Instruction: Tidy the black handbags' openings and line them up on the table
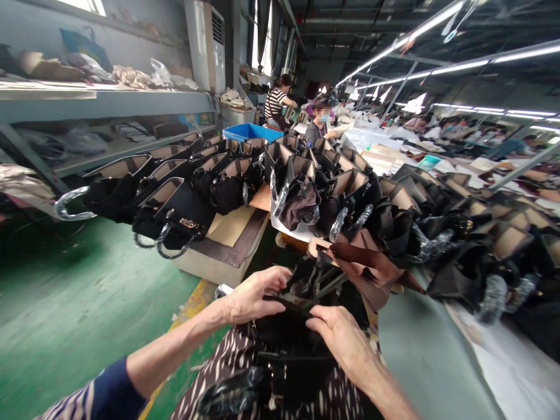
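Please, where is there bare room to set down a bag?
The grey surface, between the right hand and the white sheet, shows bare room; so does the green floor, between the pale box and the left sleeve. Ahead, bags stand crowded together.

No legible text; no readable labels, brands, numbers or signs anywhere in view.

Dim bkgd, glare from o/h tubes (429,25) & windows (267,55), edges stretched, bit blurry.
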The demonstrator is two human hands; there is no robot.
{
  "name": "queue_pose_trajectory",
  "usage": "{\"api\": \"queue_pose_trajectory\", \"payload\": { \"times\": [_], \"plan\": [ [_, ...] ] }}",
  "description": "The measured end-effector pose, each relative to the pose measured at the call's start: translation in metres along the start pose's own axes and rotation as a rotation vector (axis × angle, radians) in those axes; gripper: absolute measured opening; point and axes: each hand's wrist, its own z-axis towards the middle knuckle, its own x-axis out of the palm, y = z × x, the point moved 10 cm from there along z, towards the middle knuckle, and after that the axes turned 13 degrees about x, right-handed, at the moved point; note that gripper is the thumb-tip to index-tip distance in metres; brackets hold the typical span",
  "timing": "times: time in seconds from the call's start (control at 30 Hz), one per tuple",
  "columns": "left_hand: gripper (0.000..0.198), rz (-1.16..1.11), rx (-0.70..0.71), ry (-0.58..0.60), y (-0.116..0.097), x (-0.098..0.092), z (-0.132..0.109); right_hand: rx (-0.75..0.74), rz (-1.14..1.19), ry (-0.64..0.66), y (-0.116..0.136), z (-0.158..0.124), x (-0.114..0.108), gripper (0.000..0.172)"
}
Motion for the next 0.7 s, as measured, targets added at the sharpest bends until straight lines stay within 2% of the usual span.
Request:
{"api": "queue_pose_trajectory", "payload": {
  "times": [0.1,0.2,0.33,0.5,0.7],
  "plan": [
    [0.057,0.143,-0.17,0.091,0.032,-0.017,-0.023,0.022,0.008,0.009,-0.005,0.003,0.001,0.025],
    [0.048,0.196,-0.317,0.168,0.069,-0.017,-0.044,0.013,0.044,0.01,-0.007,0.007,0.003,0.025],
    [0.034,0.015,-0.367,0.158,0.098,-0.003,-0.054,0.02,0.097,0.055,-0.011,0.013,0.007,0.023],
    [0.027,-0.288,-0.37,0.136,0.108,0.009,-0.053,0.027,0.15,0.175,-0.02,0.02,0.02,0.021],
    [0.034,-0.488,-0.373,0.164,0.094,0.01,-0.052,0.008,0.184,0.263,-0.025,0.025,0.026,0.021]
  ]
}}
